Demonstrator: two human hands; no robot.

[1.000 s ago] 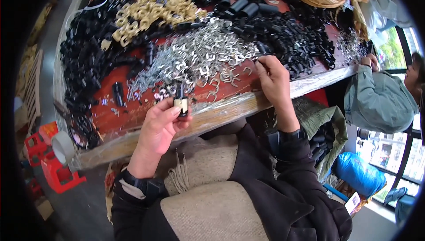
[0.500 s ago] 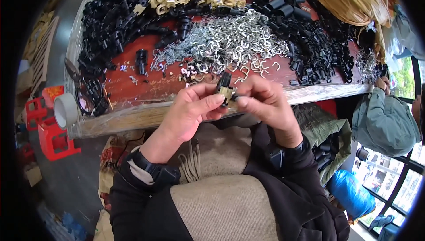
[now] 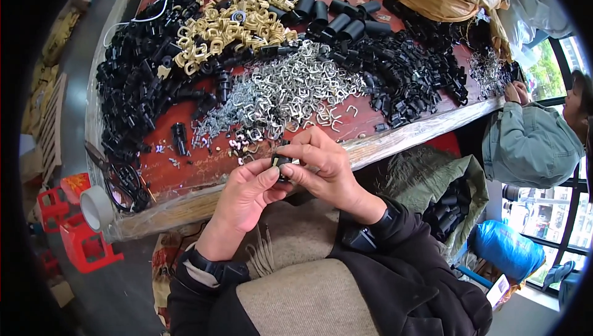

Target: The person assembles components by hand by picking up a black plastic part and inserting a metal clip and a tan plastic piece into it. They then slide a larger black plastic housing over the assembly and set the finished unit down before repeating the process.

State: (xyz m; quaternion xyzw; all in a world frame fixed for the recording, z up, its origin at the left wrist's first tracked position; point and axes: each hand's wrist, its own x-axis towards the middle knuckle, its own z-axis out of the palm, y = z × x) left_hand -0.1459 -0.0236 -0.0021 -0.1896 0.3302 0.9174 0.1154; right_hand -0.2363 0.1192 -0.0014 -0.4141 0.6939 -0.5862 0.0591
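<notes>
Left fingers (image 3: 268, 176) and right fingers (image 3: 302, 152) pinch a small black fitting (image 3: 282, 161) by the tabletop (image 3: 197, 170)'s near edge — likely light, stiff, slightly slick. Best gripped by its sides!

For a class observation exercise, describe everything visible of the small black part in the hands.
The small black part looks like plastic, with a narrow pale-yellow patch showing. Fingertips of the left hand and right hand pinch it, hiding most of its shape and tilt. It is held up near the table's front edge.

Grey floor (image 3: 133, 283), bright windows (image 3: 532, 209)
</notes>
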